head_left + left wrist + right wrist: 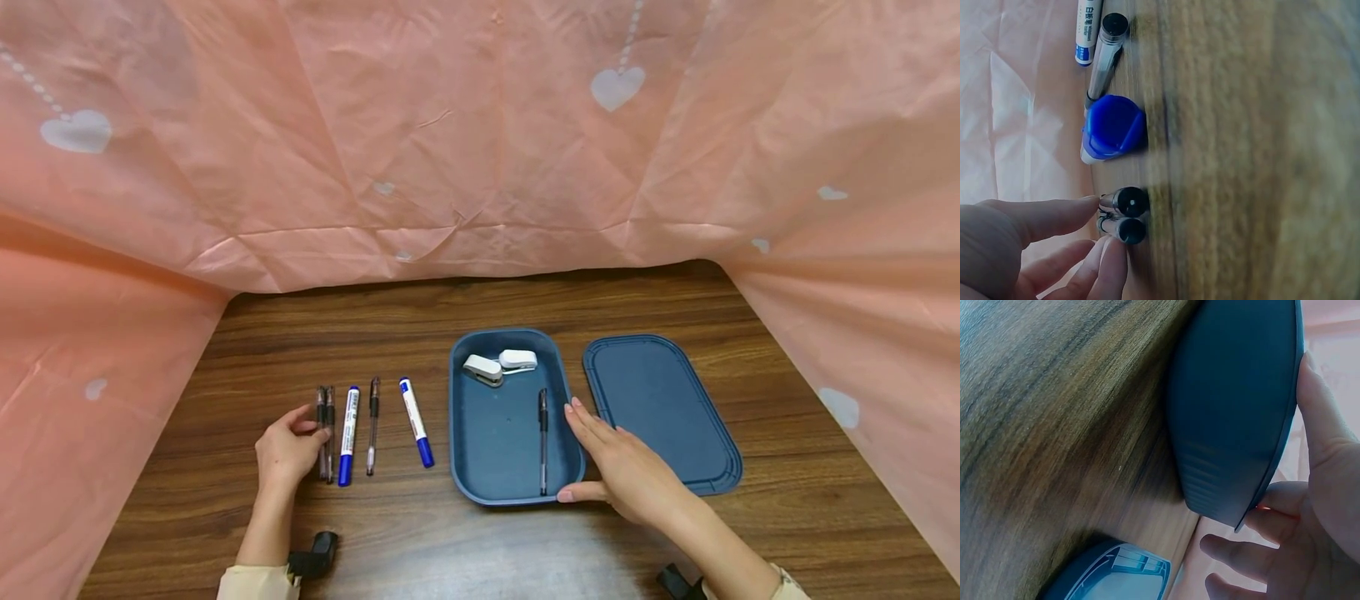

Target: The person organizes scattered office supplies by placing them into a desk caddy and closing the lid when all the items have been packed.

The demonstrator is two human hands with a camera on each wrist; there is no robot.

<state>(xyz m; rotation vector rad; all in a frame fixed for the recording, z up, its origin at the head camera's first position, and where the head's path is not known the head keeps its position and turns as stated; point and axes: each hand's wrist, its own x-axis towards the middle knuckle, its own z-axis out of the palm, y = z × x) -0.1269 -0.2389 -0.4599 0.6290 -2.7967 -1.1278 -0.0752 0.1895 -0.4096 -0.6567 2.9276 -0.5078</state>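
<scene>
My left hand (285,450) pinches two clear gel pens (1124,215) lying side by side on the table; thumb on one, fingertips on the other. Right of them lie a blue-capped whiteboard marker (348,437), another gel pen (373,425) and a second marker (417,421). My right hand (630,471) touches the right rim of a dark blue box (495,450), fingers nearly straight along the side and thumb at the near corner. Inside the box sit two white staplers (483,367) at the far end and one gel pen (543,442) along the right side.
A matching dark blue lid (660,408) lies flat on the wooden table (390,533), to the right of the box. Pink sheeting (465,167) with pale hearts hangs behind the table and along both sides.
</scene>
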